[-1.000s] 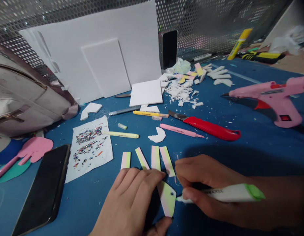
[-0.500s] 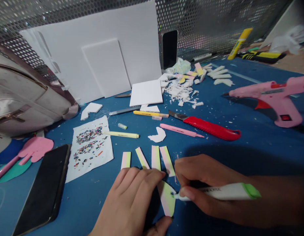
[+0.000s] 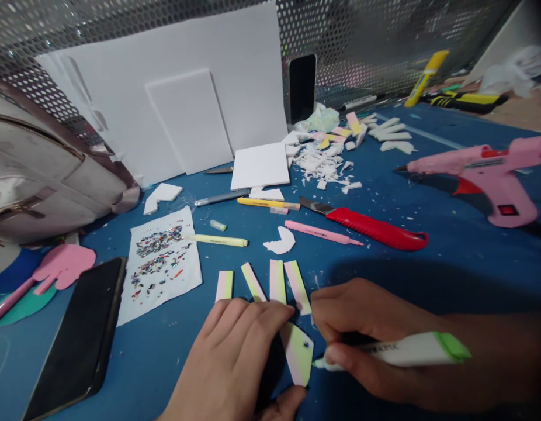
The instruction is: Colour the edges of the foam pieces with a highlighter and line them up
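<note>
My left hand (image 3: 238,354) is closed on a flat, angular foam piece (image 3: 297,358), pink on one side and yellow-green on the other, its lower edge against the thumb. A small dark round dot shows near its right corner. My right hand (image 3: 371,316) grips a white acrylic marker (image 3: 413,349) with a green end. The marker's green tip points at the piece's right edge; whether they touch I cannot tell. Just beyond my left fingers lie several pink-and-green strips, including one upright strip (image 3: 277,282) and a slanted strip (image 3: 298,286).
Farther off lie a red utility knife (image 3: 378,229), a pink marker (image 3: 323,233), a pale yellow marker (image 3: 220,240) and white foam scraps (image 3: 321,164). A pink glue gun (image 3: 485,169) is at right. Left are a glitter-covered sheet (image 3: 183,286) and a phone (image 3: 77,339).
My right hand has moved the marker tip slightly down and away from the piece's upper right edge, uncovering the dark dot. The left hand and the piece have stayed in place.
</note>
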Demonstrator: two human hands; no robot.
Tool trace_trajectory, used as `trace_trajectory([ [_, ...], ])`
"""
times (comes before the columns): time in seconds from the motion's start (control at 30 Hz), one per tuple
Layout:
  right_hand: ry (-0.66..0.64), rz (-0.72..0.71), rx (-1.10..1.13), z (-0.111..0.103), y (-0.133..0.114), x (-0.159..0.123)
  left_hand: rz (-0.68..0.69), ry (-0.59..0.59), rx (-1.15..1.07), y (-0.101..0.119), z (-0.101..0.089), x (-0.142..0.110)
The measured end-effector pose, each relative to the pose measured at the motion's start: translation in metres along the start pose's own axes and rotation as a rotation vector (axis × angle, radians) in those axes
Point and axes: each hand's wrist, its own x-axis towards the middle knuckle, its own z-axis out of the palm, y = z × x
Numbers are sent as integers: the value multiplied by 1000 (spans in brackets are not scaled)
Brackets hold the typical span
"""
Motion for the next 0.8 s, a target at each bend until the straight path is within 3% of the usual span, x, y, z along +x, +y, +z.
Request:
trace_trajectory([
  [0.8, 71, 137, 44, 0, -6, 0, -1, 7, -11, 0, -1, 0],
])
